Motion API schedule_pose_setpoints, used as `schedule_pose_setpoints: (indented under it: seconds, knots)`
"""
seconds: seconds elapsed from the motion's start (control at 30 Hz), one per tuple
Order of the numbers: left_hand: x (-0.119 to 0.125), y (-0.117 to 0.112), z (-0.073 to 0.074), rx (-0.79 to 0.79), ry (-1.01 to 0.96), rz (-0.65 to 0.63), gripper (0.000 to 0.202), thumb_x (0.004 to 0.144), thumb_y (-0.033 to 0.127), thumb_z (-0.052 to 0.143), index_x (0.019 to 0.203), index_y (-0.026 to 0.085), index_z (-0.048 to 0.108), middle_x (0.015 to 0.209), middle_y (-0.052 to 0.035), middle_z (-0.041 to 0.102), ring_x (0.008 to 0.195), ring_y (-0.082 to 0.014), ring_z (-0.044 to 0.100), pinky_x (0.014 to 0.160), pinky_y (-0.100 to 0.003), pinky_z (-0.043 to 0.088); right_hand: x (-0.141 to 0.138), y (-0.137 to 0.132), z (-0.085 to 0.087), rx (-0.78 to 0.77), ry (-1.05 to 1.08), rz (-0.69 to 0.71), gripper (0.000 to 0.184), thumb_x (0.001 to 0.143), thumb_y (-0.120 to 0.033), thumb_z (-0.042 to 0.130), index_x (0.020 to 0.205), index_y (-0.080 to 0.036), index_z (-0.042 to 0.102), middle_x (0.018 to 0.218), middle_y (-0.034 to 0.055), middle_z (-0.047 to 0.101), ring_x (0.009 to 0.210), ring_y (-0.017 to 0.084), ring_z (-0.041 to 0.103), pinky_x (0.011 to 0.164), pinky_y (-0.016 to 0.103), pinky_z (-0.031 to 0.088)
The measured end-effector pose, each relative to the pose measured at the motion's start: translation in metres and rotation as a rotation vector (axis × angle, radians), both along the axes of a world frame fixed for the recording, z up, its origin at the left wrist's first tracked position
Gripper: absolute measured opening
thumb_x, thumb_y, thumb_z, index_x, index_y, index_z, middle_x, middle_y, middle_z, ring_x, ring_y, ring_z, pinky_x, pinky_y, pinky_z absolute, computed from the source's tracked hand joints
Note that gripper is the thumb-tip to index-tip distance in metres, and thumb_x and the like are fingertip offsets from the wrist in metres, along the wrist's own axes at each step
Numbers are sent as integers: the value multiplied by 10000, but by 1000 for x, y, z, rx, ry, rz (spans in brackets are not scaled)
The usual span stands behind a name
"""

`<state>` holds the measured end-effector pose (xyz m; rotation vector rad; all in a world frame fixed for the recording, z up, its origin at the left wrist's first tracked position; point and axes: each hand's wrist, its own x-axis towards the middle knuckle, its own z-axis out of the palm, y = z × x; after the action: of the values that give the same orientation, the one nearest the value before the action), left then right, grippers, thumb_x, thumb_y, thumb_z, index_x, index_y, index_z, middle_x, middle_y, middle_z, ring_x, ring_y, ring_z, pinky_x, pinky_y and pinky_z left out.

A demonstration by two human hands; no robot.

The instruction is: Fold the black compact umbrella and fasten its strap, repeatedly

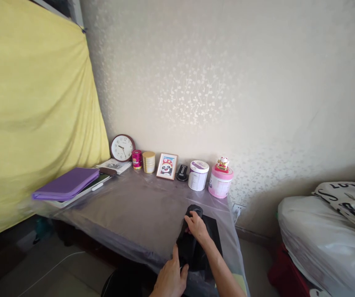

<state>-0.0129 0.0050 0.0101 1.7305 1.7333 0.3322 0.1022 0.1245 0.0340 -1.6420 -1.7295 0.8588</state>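
A black cloth or bag (192,247) lies on a black mat (213,231) near the front right of a plastic-covered table (128,210). My right hand (197,226) is closed on the upper part of the black cloth, by a rounded black piece at its top. My left hand (169,278) rests against the cloth's lower left edge, thumb raised and fingers curled on the fabric.
Along the wall stand a round clock (122,147), a red tin (137,159), a cream tin (148,161), a framed picture (166,166), a white can (198,175) and a pink tub (220,180). A purple folder (67,183) lies at left. Bedding (329,235) is at right.
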Motion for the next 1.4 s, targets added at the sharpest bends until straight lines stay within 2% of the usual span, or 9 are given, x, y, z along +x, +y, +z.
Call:
schedule_pose_setpoints:
  seconds: [0.1, 0.2, 0.37, 0.47, 0.57, 0.83, 1.0, 1.2, 1.4]
  knots:
    - [-1, -6, 9, 28, 91, -9, 587, 864, 325, 314, 1374, 78, 164, 991, -134, 631, 916, -224, 605, 768, -291, 428, -3, -5, 5, 9, 5, 92, 262, 857, -351, 346, 861, -180, 545, 648, 11, 682, 553, 116, 615, 561, 212, 419]
    - [-3, -13, 16, 66, 172, -25, 593, 862, 304, 305, 1387, 83, 137, 1198, -170, 516, 990, -214, 572, 801, -283, 427, -7, -9, 8, 50, -44, 117, 248, 855, -316, 354, 731, -196, 533, 674, 0, 690, 550, 93, 604, 567, 192, 400]
    - [-3, -18, 31, 193, 233, -43, 677, 804, 203, 385, 1400, 245, 66, 1427, -128, 232, 1173, -221, 437, 861, -281, 413, -9, -13, 8, 88, -131, 121, 236, 855, -269, 358, 701, -211, 526, 685, -30, 692, 548, 77, 595, 570, 174, 379]
    - [5, -15, 36, 191, 270, -116, 783, 740, 135, 457, 1381, 347, 61, 1487, -80, 5, 1123, -249, 472, 820, -326, 446, -9, -16, 8, 94, -153, 131, 249, 864, -272, 345, 715, -216, 537, 715, -28, 697, 568, 79, 604, 576, 172, 381]
    - [13, -12, 34, 168, 285, -157, 843, 701, 38, 430, 1381, 336, 31, 1479, -63, -92, 1044, -228, 523, 794, -323, 464, -8, -17, 9, 110, -155, 145, 250, 869, -269, 339, 749, -221, 553, 745, -23, 702, 604, 89, 617, 588, 175, 390]
    - [15, 0, 19, 81, 289, -183, 942, 611, -83, 385, 1377, 247, -53, 1459, -72, -100, 985, -211, 576, 794, -292, 487, -2, -41, 10, 246, -9, 213, 265, 879, -333, 358, 929, -229, 597, 812, 6, 687, 754, 132, 633, 691, 215, 456]
    - [21, 9, -3, 114, 359, -95, 738, 741, -36, 271, 1376, 285, 76, 1469, -27, 88, 895, -198, 618, 766, -297, 515, 8, -61, -1, 460, -55, 357, 295, 888, -329, 375, 979, -245, 643, 986, 56, 665, 1009, 187, 572, 929, 332, 409]
    - [33, 15, -31, 203, 406, 62, 720, 750, -18, 285, 1353, 356, 155, 1452, 16, 201, 803, -181, 640, 675, -292, 555, 14, -31, -11, 522, -226, 387, 307, 892, -321, 371, 982, -242, 654, 1028, 49, 666, 1127, 203, 500, 1047, 458, 245]
    - [32, 14, -30, 160, 369, 93, 708, 763, 7, 313, 1353, 363, 151, 1438, -32, 258, 818, -198, 643, 669, -293, 550, 11, 8, -9, 464, -352, 340, 310, 886, -291, 370, 866, -247, 677, 988, 13, 674, 1133, 194, 474, 1046, 436, 170]
